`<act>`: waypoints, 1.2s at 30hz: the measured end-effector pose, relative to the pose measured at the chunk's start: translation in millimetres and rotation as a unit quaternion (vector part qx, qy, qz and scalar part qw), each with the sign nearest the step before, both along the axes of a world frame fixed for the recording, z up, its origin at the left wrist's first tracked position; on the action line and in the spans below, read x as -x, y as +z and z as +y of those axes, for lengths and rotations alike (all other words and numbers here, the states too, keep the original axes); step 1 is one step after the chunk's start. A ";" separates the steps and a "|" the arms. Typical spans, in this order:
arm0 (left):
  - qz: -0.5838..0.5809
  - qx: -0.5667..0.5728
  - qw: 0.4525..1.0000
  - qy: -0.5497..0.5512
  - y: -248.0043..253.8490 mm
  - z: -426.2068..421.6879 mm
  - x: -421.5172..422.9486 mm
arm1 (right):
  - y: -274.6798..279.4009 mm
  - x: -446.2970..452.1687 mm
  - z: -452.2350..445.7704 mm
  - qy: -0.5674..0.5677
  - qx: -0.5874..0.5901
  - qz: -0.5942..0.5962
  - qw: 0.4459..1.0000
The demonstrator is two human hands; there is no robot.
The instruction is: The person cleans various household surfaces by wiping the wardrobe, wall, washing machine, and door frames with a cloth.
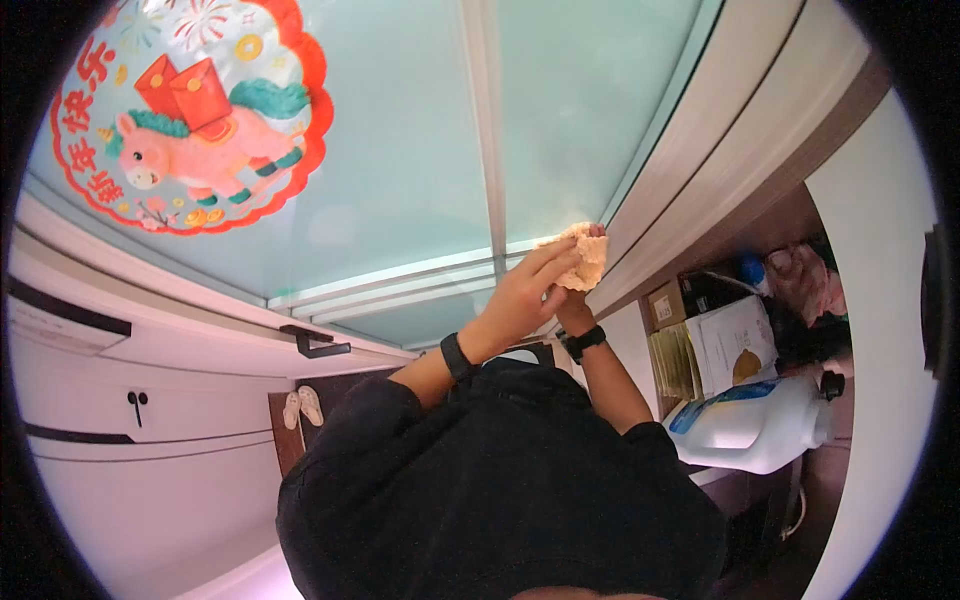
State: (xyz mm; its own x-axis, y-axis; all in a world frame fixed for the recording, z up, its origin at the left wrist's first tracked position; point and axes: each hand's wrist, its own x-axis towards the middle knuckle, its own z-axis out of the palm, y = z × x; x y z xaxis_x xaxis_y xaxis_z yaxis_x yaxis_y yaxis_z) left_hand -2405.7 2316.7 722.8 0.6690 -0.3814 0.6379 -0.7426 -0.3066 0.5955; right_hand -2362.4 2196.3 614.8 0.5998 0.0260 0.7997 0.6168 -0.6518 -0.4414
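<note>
A crumpled pale yellow cloth (588,262) is against the lower right corner of a frosted glass pane (400,140), by its frame. My left hand (525,300), with a black band on the wrist, reaches across from the left and has its fingers closed on the cloth. Beside and partly behind it, my right hand (574,308) grips the same cloth; a few fingertips show past its upper edge. The rest of that hand is hidden by the cloth and my left hand. A black watch is on the right wrist.
A round red-edged horse sticker (215,130) is on the glass at upper left. Below it are a dark door handle (320,345) and white shoes (302,407). The right-hand shelf holds a large translucent jug (750,428), packets (735,345) and a small box (665,305).
</note>
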 end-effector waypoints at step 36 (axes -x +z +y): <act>-0.251 0.048 0.908 0.333 65.0 81.6 5.8 | 159.8 1.6 102.6 0.109 -0.035 -0.205 0.972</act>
